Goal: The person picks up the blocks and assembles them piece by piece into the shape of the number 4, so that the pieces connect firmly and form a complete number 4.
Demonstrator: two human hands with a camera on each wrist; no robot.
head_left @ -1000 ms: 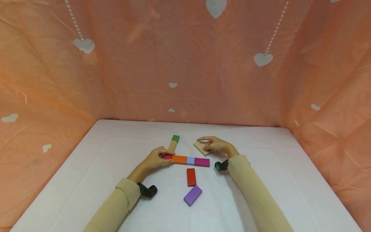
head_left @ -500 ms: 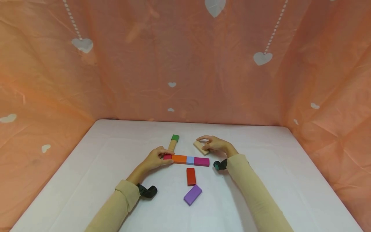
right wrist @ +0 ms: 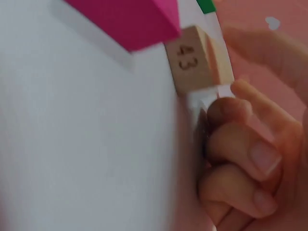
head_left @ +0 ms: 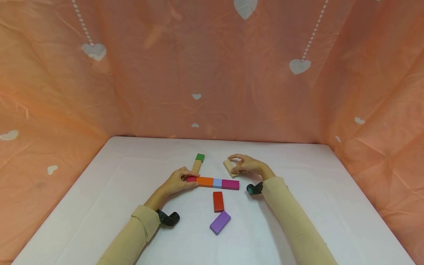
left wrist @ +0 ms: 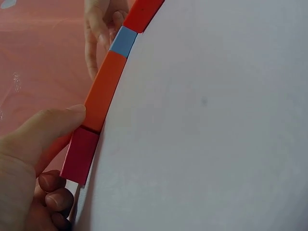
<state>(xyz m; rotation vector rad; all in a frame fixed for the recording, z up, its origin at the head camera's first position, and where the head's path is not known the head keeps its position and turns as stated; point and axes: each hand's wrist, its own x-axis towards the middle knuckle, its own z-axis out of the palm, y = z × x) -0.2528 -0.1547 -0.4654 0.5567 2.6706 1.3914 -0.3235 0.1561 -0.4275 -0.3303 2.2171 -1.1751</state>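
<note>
A row of blocks crosses the table in the head view: a crimson block [head_left: 191, 179] at the left end, then an orange block [head_left: 204, 182], a light blue block [head_left: 217, 183] and a magenta block [head_left: 230, 184]. My left hand [head_left: 175, 182] grips the crimson end, its thumb and index finger reaching the orange block. Behind the row's right end, my right hand [head_left: 247, 164] holds a plain wooden block [head_left: 228, 166] between thumb and fingers. The number 43 shows on that wooden block's end [right wrist: 187, 60] in the right wrist view, where the other fingers curl beneath.
Another plain wooden block [head_left: 197, 166] runs back from the row's left part, with a green block [head_left: 200, 157] at its far end. In front of the row lie a red block [head_left: 218, 201] and a slanted purple block [head_left: 220, 222]. Orange cloth [head_left: 218, 110] surrounds the white table.
My right hand has shifted slightly right, and the plain wooden block it holds has turned to point more away from me. The left hand and the row stay in place.
</note>
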